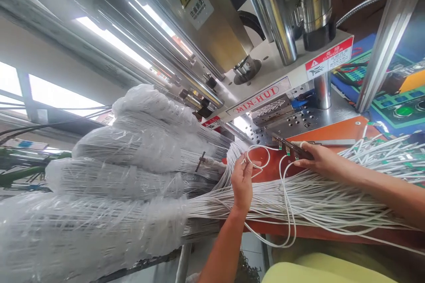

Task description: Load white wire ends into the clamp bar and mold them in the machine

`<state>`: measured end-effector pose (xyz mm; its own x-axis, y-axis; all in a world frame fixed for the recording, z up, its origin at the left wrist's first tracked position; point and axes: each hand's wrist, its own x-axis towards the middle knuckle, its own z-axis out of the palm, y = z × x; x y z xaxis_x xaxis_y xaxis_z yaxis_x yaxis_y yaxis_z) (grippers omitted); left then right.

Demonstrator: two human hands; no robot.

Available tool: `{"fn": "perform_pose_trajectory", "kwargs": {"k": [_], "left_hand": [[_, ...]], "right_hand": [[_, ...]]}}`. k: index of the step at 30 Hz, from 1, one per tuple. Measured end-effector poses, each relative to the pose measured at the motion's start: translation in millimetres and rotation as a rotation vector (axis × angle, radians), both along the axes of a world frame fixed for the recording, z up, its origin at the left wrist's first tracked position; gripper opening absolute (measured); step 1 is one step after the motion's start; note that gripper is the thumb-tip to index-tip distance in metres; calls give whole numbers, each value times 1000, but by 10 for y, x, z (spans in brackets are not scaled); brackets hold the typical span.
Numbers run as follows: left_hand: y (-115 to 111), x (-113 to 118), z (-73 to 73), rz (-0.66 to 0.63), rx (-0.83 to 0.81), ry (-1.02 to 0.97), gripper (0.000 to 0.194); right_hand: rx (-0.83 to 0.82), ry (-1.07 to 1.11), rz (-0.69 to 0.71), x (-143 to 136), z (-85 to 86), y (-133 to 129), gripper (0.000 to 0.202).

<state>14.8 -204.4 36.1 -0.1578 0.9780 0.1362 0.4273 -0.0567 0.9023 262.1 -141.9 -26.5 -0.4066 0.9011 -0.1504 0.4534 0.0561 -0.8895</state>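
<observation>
My left hand point(243, 179) is closed on a thin white cable point(268, 155), pinched between thumb and fingers, with loops of it hanging at the front of the press. My right hand point(315, 158) grips the near end of a dark metal mould bar point(290, 145), thumb below and fingers over it. Small green circuit boards point(287, 152) sit along the bar's edge, and white cable leads away from them. The bar's far end lies close to the drilled lower plate point(299, 119) of the press. My fingers hide part of the bar.
Plastic-wrapped cable bundles point(113, 230) are stacked at left. Loose white cables point(318, 199) run across the orange bench point(282, 227); cable ends with green boards point(392, 154) pile at right. Steel columns point(275, 13) and the labelled press plate point(257, 97) stand overhead. A control panel point(403, 110) is at right.
</observation>
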Motion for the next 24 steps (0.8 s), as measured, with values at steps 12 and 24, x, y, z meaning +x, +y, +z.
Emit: {"fn": "perform_pose_trajectory", "kwargs": {"k": [12,24], "left_hand": [[307,-113,338,-367,-114,40,20],[809,202,52,-277,126,367,6]], "right_hand": [[-35,66,18,-16,33,-4,33],[7,18,5,-11,28,-11,32]]}}
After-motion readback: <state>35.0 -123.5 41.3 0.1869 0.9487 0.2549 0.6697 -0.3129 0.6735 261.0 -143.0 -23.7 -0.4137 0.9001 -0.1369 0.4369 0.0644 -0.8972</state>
